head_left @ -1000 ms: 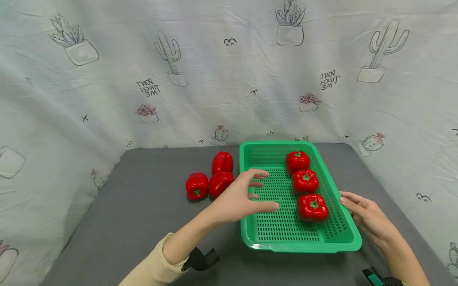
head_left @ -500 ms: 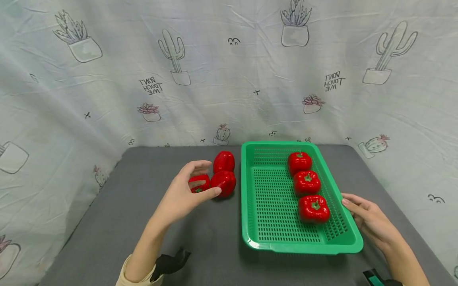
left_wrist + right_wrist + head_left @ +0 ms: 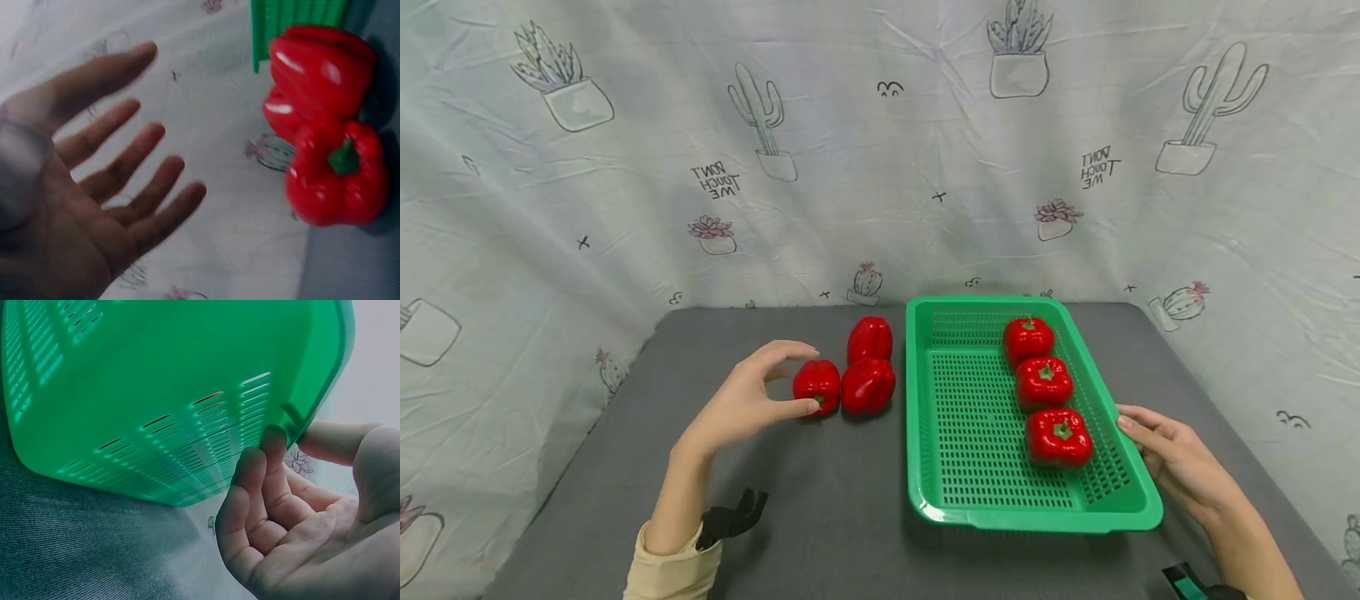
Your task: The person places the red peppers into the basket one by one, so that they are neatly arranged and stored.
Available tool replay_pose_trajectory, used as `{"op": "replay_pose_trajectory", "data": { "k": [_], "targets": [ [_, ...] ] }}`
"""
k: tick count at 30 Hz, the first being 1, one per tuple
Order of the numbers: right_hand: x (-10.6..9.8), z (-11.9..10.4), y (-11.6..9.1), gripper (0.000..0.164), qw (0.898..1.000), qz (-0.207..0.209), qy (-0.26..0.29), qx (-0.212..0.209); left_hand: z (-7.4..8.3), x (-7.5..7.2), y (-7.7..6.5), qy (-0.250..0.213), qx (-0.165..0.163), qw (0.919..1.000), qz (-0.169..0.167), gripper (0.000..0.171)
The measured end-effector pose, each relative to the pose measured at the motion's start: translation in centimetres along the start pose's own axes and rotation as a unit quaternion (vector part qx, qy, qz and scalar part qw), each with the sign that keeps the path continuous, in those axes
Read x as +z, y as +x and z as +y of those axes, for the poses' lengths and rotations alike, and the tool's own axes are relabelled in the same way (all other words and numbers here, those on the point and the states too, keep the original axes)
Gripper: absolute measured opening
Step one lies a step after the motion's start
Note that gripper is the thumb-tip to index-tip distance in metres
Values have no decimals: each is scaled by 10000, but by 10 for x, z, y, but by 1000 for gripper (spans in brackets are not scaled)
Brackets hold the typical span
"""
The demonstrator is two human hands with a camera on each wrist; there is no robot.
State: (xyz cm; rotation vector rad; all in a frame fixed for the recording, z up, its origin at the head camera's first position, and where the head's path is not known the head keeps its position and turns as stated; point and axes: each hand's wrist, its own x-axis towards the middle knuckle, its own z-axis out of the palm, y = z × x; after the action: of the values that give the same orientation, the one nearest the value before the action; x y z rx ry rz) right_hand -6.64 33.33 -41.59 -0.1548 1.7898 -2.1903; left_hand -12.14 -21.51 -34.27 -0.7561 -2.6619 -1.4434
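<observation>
My left hand point(image 3: 737, 406) is at the left end of a group of red bell peppers, thumb and fingers spread apart around the near side of the leftmost bell pepper point(image 3: 817, 385). In the left wrist view that pepper, with its green stem, lies beyond the fingertips, and the hand point(image 3: 119, 181) holds nothing. Two more bell peppers lie beside it, a front one point(image 3: 868, 387) and a back one point(image 3: 870, 339). My right hand point(image 3: 1180, 458) pinches the right rim of a green plastic basket point(image 3: 922, 433), thumb on top and fingertips underneath, as the right wrist view shows.
Inside the basket, along its right side, three red bell peppers stand in a row, the nearest pepper point(image 3: 1059, 437) being largest in view. Everything rests on a dark grey table point(image 3: 820, 500). Behind it hangs a pale curtain point(image 3: 880, 217) with cactus prints.
My left hand has moved left from over the basket to the leftmost bell pepper, its fingers staying apart. My right hand keeps its grip on the basket rim.
</observation>
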Motion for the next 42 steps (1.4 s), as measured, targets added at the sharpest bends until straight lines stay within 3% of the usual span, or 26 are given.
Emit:
{"op": "replay_pose_trajectory", "data": {
  "k": [5,11,15,20,42],
  "targets": [
    [1,0,2,31,9999,51,-147,47,-28,-4,4,-153,-205,9994,-236,52],
    [0,0,1,31,9998,114,-153,30,-60,-1,12,107,-361,9985,-388,52],
    [-1,1,1,30,9999,98,-134,36,-72,1,13,235,-382,9981,-422,54],
    [0,2,1,30,9998,138,-105,49,-80,3,13,265,-443,9976,-470,58],
    [-1,3,0,30,10000,35,-35,-17,-89,13,16,236,-247,9966,-750,65]
  ]
}}
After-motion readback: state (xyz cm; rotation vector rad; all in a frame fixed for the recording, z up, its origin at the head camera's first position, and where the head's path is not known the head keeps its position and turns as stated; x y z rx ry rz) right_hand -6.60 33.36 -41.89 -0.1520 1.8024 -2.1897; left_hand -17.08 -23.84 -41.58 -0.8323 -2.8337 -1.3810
